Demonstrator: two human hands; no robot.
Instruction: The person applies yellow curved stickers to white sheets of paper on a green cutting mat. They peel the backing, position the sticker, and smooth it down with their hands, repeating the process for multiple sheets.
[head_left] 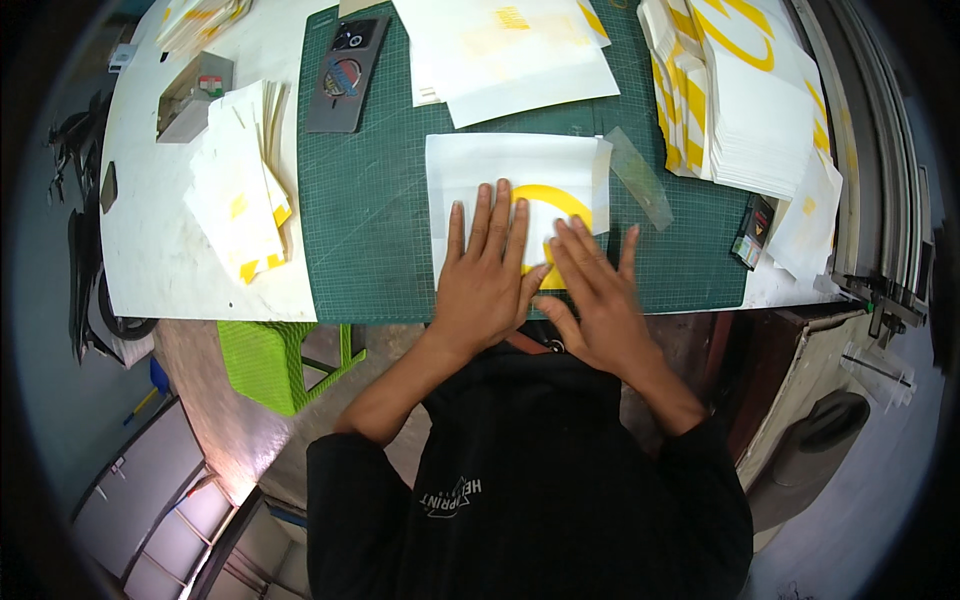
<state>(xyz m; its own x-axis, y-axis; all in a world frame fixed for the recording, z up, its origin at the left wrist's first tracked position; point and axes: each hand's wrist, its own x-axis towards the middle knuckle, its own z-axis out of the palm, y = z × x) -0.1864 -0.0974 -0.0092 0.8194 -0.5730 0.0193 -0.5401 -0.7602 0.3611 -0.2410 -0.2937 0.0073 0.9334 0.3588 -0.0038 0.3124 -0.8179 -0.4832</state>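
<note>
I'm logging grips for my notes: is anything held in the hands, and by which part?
Nothing appears gripped; the left hand and right hand are spread palm-down over the white-and-yellow sheet.

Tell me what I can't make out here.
Head view:
Yellow curved print on the white rectangular paper sheet: partly hidden by the left hand and right hand.
Yellow-printed white papers beyond: cut off by the picture's edge.
Red-and-green item in the grey rectangular box: too small.
Green plastic chair: partly hidden by the white tabletop.
</note>
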